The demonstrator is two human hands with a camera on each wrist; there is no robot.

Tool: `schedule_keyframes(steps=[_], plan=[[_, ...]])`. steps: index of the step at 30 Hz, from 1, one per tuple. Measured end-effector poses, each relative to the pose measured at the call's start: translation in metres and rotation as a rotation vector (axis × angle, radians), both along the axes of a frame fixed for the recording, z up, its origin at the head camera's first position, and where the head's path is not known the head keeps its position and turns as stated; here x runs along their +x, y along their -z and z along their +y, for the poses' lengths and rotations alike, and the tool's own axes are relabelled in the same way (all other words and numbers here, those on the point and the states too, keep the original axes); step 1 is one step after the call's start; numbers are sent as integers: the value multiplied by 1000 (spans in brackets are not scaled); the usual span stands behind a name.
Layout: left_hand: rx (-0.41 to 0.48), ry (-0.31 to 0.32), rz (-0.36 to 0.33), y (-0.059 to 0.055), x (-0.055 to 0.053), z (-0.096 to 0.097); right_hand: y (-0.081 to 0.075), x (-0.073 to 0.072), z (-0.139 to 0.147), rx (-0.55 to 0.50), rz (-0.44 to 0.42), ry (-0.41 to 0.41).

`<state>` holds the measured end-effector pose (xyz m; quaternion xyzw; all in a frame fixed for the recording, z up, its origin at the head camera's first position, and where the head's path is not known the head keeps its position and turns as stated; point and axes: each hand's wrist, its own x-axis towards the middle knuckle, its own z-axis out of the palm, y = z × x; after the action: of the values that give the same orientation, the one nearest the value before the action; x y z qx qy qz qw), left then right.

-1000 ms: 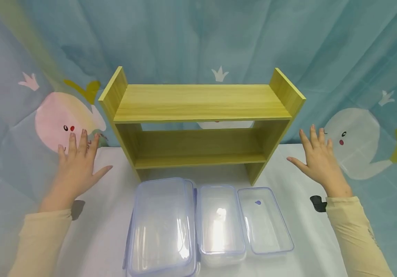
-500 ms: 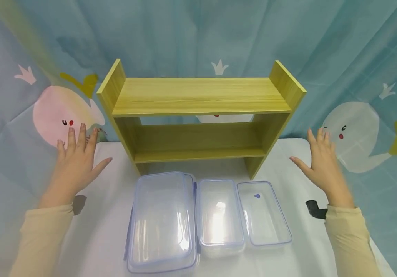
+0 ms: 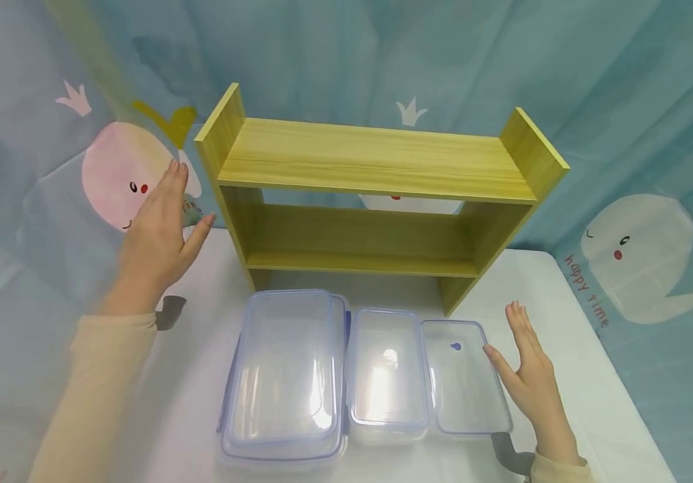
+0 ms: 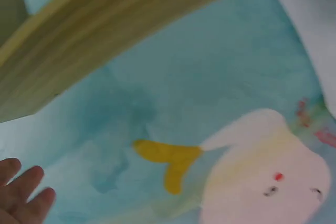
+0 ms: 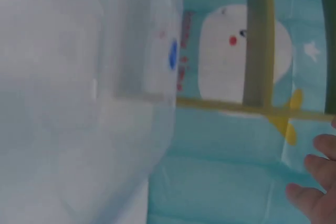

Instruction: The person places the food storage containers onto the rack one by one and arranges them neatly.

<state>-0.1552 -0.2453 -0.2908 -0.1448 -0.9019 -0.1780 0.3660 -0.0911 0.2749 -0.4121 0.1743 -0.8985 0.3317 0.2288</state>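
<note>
My left hand point(image 3: 162, 228) is raised beside the left end of a two-tier wooden shelf point(image 3: 376, 157), fingers straight, holding nothing. In the left wrist view its fingertips point(image 4: 31, 192) stay apart from the shelf's side board point(image 4: 121, 30). My right hand point(image 3: 530, 382) hovers at the right edge of a clear plastic container point(image 3: 463, 382) with a blue rim and a small blue tab. Its fingers are extended; whether it touches the rim cannot be told. The right wrist view shows that container point(image 5: 63, 103) close up, with fingertips point(image 5: 320, 169) at the far right.
A large blue-rimmed clear container point(image 3: 282, 362) with side clips stands in front of the shelf. A narrower lidded container point(image 3: 390, 362) sits between it and the right one. All rest on a white tablecloth point(image 3: 588, 349); a printed blue curtain point(image 3: 346, 54) hangs behind.
My right hand has come down and inward from beside the shelf to the right container. My left hand has moved up and slightly right, its fingers drawn together. The head view has tilted.
</note>
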Motion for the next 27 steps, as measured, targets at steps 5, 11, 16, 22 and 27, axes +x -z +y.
schedule_keyframes(steps=[5,11,16,22,27], plan=[[302,61,190,-25,-11,20,13,9,-27,-63,48,-70],[581,151,152,-46,-36,41,30,19,-63,-139,14,-155],[658,152,132,-46,-51,55,38,28,-83,-199,10,-166],[683,59,159,-43,-51,63,40,32,-89,-234,-7,-151],[669,-24,172,-40,-47,65,39,38,-91,-262,-32,-159]])
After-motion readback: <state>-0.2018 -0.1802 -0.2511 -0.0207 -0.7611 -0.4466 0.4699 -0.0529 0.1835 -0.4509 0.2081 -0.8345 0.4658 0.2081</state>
